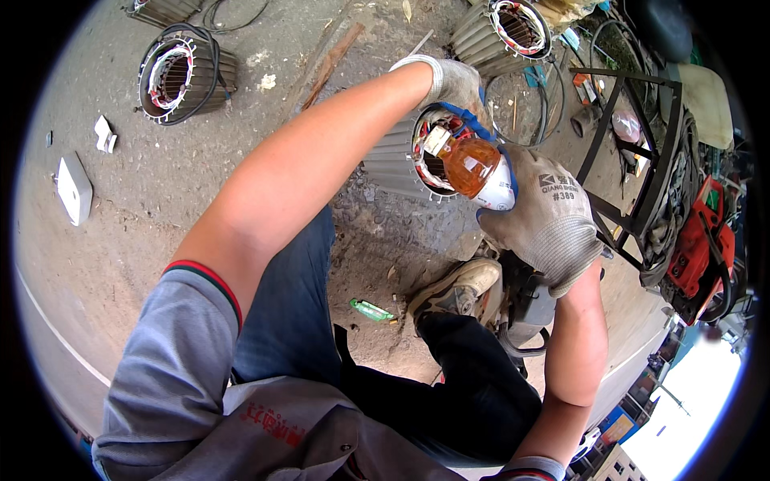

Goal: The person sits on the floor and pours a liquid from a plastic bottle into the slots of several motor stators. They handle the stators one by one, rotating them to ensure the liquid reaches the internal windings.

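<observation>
My right hand (pixel 545 204), in a grey-white work glove with blue coating, is closed around a clear plastic bottle (pixel 473 167) of amber liquid with a white label. The bottle lies tilted, its pale neck end toward the open end of a ribbed metal motor stator (pixel 393 164). Red and white windings show inside the stator's ring. My left hand (pixel 464 86), in a matching glove, is at the stator's far rim, its blue-coated fingers bent down over the windings. Its fingertips are partly hidden behind the bottle.
Other wound stators stand on the concrete, one (pixel 188 78) at far left and another (pixel 501 32) beyond my hands. A black metal frame (pixel 634 152) and a red machine part (pixel 702 240) are at right. A green wrapper (pixel 373 310) lies near my shoe (pixel 457 293).
</observation>
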Motion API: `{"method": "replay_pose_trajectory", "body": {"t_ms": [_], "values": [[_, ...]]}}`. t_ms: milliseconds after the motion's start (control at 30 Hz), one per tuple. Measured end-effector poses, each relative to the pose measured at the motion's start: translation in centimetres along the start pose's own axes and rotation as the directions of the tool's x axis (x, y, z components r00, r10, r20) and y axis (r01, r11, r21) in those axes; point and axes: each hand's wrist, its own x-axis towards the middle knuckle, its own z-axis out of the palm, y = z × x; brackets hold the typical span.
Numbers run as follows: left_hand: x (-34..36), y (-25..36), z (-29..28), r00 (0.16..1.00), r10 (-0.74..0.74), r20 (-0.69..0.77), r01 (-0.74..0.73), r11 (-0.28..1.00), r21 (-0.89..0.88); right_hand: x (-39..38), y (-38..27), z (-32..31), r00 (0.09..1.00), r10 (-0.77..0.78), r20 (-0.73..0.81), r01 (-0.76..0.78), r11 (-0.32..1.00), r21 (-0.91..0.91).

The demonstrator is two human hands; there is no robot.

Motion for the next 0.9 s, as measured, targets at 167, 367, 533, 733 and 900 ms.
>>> {"method": "replay_pose_trajectory", "body": {"t_ms": [167,367,533,733,900], "values": [[-0.4,0.9,-0.1,1.000,-0.027,-0.003,0.027,0.999,0.041,-0.4,-0.1,-0.3,0.999,0.006,0.038,-0.007,1.000,0.009],[1.9,-2.3,0.4,0.989,0.145,0.013,-0.146,0.985,0.090,-0.9,-0.1,-0.5,0.999,-0.046,-0.016,0.046,0.999,0.002],[-0.4,1.0,0.1,0.999,-0.042,0.009,0.041,0.998,0.040,-0.9,0.3,-0.2,1.000,0.006,0.006,-0.006,1.000,0.017],[-0.2,0.6,0.0,1.000,0.020,0.015,-0.021,0.999,0.038,-1.2,0.6,0.0,1.000,-0.015,0.003,0.015,1.000,0.000],[1.1,-2.5,0.2,0.949,0.312,0.039,-0.312,0.950,-0.027,-1.4,0.1,-0.3,0.999,-0.026,0.034,0.025,1.000,0.005]]}}
